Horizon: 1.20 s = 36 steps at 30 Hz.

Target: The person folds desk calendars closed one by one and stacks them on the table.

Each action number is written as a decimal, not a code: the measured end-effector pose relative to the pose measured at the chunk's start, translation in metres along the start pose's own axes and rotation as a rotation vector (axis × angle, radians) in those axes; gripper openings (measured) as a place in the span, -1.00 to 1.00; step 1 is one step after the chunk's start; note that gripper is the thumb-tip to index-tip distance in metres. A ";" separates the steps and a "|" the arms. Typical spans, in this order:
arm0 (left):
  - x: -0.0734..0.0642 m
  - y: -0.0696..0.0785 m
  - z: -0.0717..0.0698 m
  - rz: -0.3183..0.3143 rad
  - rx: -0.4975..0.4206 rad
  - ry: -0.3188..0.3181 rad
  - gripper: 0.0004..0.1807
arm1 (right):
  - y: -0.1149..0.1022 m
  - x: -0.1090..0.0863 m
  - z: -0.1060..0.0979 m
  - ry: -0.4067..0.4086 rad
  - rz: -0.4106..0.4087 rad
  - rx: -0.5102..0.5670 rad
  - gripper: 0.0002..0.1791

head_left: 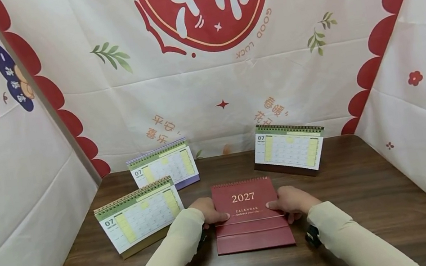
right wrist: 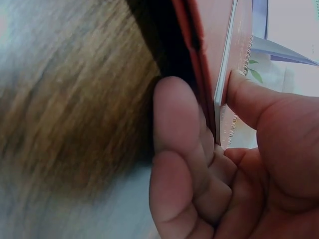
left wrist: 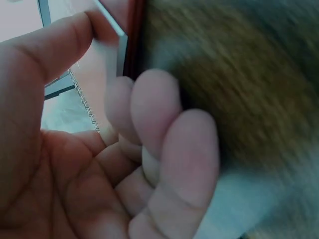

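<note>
A dark red desk calendar (head_left: 247, 226) marked 2027 lies near the middle of the table, its spiral binding at the far edge. At its left edge my left hand (head_left: 207, 211) grips it, thumb on the cover and fingers curled at the side. My right hand (head_left: 294, 201) holds the right edge the same way. In the left wrist view the thumb presses the calendar's pages (left wrist: 117, 37), while the curled fingers (left wrist: 192, 154) sit by the edge. The right wrist view shows the thumb on the cover and fingertips (right wrist: 175, 109) under the red backing (right wrist: 192, 50).
Three calendars stand open at month 07: one with a tan base (head_left: 143, 218) at the left, one with a purple base (head_left: 166, 164) behind it, one with a brown base (head_left: 289, 147) at the back right. Printed cloth (head_left: 206, 84) walls the wooden table (head_left: 374, 201).
</note>
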<state>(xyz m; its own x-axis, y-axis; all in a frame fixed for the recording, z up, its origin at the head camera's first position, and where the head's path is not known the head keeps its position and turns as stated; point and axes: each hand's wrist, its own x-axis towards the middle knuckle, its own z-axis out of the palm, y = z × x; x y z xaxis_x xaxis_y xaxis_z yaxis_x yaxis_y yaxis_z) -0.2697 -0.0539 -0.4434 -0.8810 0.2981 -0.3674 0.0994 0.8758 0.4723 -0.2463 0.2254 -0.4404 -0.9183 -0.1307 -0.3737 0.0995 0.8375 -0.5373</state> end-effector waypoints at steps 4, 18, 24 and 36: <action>-0.001 0.001 0.000 0.010 -0.001 0.006 -0.59 | -0.002 0.000 0.000 0.018 0.004 -0.035 -0.64; 0.003 -0.004 0.006 0.022 0.046 0.035 -0.53 | 0.005 0.003 0.001 0.020 0.002 -0.128 -0.60; 0.006 -0.006 0.008 0.050 0.049 0.048 -0.51 | 0.006 0.001 -0.001 -0.001 0.002 -0.106 -0.60; 0.005 -0.009 0.011 0.060 0.033 0.062 -0.54 | 0.003 0.001 -0.001 -0.008 -0.033 -0.096 -0.65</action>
<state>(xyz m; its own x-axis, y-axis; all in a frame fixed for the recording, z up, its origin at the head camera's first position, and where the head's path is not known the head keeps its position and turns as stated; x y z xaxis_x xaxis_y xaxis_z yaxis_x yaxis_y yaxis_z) -0.2698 -0.0560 -0.4576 -0.8998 0.3273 -0.2883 0.1671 0.8693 0.4652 -0.2473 0.2287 -0.4413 -0.9175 -0.1630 -0.3627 0.0315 0.8795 -0.4748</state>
